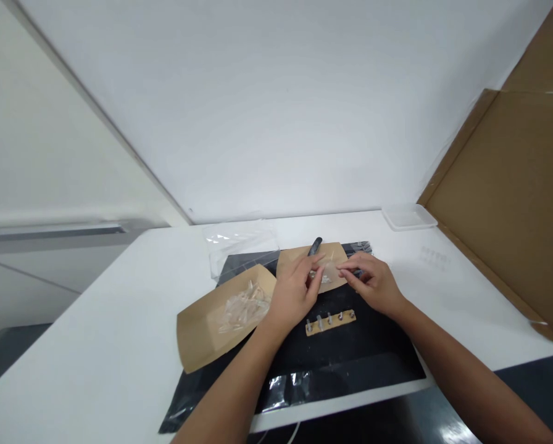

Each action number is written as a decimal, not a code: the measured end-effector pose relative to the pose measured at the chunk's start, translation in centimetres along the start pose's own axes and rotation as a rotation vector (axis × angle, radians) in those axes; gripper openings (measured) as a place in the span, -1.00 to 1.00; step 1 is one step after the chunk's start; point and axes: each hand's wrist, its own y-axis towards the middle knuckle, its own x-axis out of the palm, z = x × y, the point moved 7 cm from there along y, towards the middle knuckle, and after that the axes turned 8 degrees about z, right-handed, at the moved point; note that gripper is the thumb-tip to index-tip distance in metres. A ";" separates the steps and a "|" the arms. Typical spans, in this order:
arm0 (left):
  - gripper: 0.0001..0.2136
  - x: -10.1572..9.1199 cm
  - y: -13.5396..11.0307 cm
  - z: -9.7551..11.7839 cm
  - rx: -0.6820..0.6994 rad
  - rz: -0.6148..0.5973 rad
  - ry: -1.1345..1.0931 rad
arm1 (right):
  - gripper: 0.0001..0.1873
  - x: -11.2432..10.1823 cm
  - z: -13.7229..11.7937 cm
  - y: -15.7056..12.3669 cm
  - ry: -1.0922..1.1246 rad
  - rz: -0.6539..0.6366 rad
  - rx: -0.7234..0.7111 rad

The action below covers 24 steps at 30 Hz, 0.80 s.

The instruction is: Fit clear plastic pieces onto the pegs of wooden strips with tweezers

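Note:
My left hand [299,288] reaches over the far brown paper tray [286,258], thumb and fingertips apart, with nothing I can make out between them. Opposite it, my right hand [371,280] is closed in a pinch at the tray's right side; what it pinches is too small and clear to tell. Small clear and whitish pieces [326,279] lie in the tray between my hands. Nearer to me, a cardboard strip [331,323] carries several small upright pieces in a row, some clear and some metallic. A dark-handled tool [315,246] rests at the tray's far edge.
A larger brown paper tray [197,336] on the left holds clear plastic pieces [246,306]. Both trays rest on a black plastic sheet [341,357] on the white table [105,345]. Behind are clear bags [242,240] and a clear shallow container [409,217]. Cardboard [521,203] stands right.

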 end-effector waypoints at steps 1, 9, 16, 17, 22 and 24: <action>-0.72 -0.2 0.1 0.2 0.041 0.008 0.060 | -0.79 0.0 0.3 0.0 0.009 0.000 0.017; -0.70 -6.9 -0.6 0.1 -0.073 0.123 0.458 | -0.72 -1.1 1.9 0.4 0.016 0.054 0.097; -0.58 -12.5 -5.8 -5.2 -0.371 -0.089 0.735 | -0.84 -1.3 0.0 0.3 -0.090 0.073 -0.045; -0.58 -12.7 -6.3 -5.9 -0.404 -0.128 0.754 | -0.84 -1.2 -0.2 0.2 -0.098 0.071 -0.062; -0.62 -12.3 -6.8 -7.0 -0.439 -0.297 0.823 | -0.82 -0.9 -0.2 0.1 -0.106 0.062 -0.118; -0.63 -11.9 -6.3 -6.6 -0.418 -0.340 0.836 | -0.82 -0.8 0.1 0.2 -0.105 0.052 -0.130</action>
